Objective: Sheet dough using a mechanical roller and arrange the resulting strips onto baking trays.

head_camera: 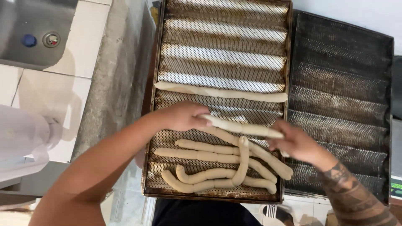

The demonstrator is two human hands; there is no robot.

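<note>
left hand [184,116] and right hand [293,142] each clamped on an end of one dough rope [243,127], held just above the perforated baguette tray [222,50] at frame centre. one straight rope [222,93] laid in a groove above; tangled ropes [217,167] piled below. darker empty tray [339,83] at right.

Bright, even light — glare on the perforated tray [226,54], soft overall focus.
</note>
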